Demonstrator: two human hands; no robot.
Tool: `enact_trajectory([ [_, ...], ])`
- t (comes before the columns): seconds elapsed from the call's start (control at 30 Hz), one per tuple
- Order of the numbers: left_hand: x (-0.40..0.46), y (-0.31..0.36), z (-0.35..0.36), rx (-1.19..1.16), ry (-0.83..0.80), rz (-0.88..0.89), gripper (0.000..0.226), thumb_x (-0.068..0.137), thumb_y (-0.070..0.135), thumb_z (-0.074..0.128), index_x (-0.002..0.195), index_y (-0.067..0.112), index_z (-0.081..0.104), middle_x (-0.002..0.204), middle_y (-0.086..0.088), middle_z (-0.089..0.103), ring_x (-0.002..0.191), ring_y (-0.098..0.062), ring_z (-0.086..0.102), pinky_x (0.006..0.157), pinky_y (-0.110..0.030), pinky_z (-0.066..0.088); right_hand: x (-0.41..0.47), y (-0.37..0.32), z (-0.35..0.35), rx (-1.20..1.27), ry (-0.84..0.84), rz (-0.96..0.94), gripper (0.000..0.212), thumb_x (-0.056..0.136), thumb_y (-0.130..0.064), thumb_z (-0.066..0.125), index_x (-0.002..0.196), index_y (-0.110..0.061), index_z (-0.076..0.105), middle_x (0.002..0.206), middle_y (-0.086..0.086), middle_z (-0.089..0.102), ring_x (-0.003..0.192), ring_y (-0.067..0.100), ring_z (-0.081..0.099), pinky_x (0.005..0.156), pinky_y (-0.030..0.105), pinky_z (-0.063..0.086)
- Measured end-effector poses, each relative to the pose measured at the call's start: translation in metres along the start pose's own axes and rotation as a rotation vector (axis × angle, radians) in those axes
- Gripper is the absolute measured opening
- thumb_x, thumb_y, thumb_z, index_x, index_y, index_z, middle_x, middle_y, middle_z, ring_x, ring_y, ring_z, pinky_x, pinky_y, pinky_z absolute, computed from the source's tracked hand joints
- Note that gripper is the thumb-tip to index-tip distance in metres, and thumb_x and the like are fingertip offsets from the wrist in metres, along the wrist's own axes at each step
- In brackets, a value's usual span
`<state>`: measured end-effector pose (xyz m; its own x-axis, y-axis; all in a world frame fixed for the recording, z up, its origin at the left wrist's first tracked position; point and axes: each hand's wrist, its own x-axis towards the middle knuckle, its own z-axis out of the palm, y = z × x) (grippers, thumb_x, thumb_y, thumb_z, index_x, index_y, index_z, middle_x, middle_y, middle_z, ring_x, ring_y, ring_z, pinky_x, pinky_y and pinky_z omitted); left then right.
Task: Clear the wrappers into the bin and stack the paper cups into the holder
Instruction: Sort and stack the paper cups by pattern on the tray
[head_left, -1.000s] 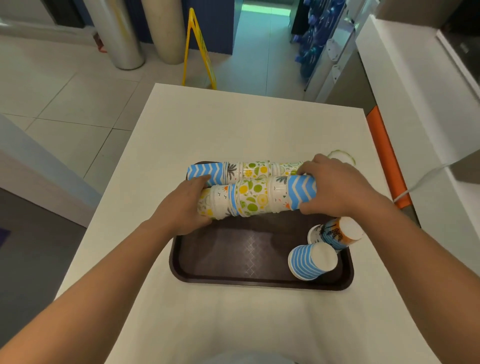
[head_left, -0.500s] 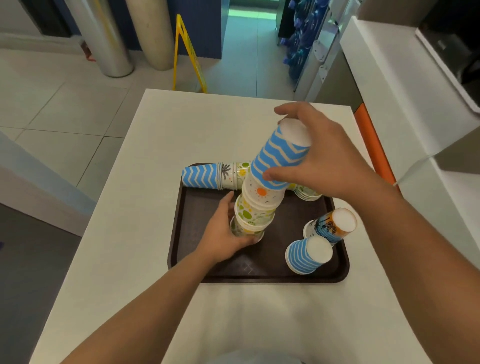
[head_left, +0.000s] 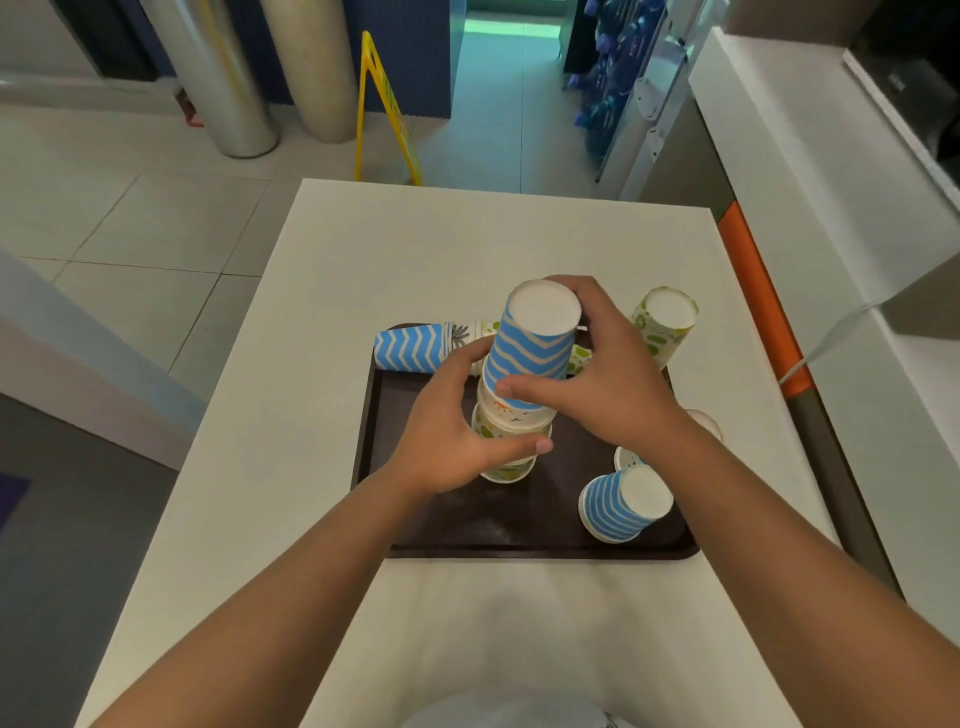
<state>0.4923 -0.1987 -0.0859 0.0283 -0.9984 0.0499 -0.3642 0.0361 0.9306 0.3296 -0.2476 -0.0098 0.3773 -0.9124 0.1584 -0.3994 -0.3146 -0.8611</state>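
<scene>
We see an upright stack of upside-down paper cups (head_left: 522, 395) standing on the dark brown tray (head_left: 519, 525), its top cup striped in blue and white zigzags with a plain white base facing up; the cups beneath show orange and green fruit prints. Our right hand (head_left: 613, 384) curls around the top cup, thumb across its front, while our left hand (head_left: 452, 441) wraps the lower cups. Behind, a second stack (head_left: 415, 347) lies on its side along the tray's far edge, blue chevron cup at its left end. A blue-striped cup (head_left: 623, 503) sits inverted near the tray's right front corner, and a lime-patterned cup (head_left: 664, 322) stands at the far right. The tray rests on a white table (head_left: 311, 364).
</scene>
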Motion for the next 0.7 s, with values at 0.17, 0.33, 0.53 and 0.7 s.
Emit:
enact_trajectory([
  [0.17,-0.001,0.008,0.003,-0.065,0.059,0.030,0.081,0.059,0.036,0.093,0.127,0.022,0.053,0.120,0.009,0.066,0.113,-0.009,0.062,0.096,-0.039,0.051,-0.008,-0.002,0.006,0.066,0.023,0.013,0.071,0.063,-0.027,0.091,0.122,-0.022,0.052,0.110,-0.017,0.063,0.105,0.001,0.062,0.087,0.023,0.054],
  [0.33,0.003,0.019,0.004,-0.127,0.052,0.052,0.075,0.063,0.024,0.093,0.127,0.019,0.055,0.117,0.005,0.068,0.110,-0.012,0.065,0.093,-0.036,0.053,-0.008,-0.017,-0.002,0.087,0.084,0.001,0.070,0.062,-0.029,0.091,0.121,-0.023,0.053,0.107,-0.019,0.065,0.102,-0.002,0.063,0.084,0.018,0.053],
  [0.53,0.009,0.034,0.004,-0.102,0.079,0.088,0.064,0.067,0.030,0.090,0.121,0.021,0.057,0.113,0.007,0.069,0.108,-0.010,0.065,0.093,-0.040,0.053,-0.001,-0.051,-0.023,0.144,0.207,-0.051,0.063,0.063,-0.029,0.090,0.115,-0.022,0.055,0.104,-0.016,0.067,0.098,-0.002,0.066,0.081,0.017,0.053],
  [0.7,0.009,0.051,0.001,-0.127,0.117,0.107,0.063,0.066,0.026,0.090,0.118,0.025,0.056,0.110,0.011,0.068,0.102,-0.002,0.065,0.088,-0.022,0.052,0.000,-0.069,-0.045,0.179,0.344,-0.103,0.063,0.066,-0.033,0.088,0.117,-0.019,0.054,0.110,-0.007,0.068,0.102,0.007,0.067,0.087,0.035,0.058],
])
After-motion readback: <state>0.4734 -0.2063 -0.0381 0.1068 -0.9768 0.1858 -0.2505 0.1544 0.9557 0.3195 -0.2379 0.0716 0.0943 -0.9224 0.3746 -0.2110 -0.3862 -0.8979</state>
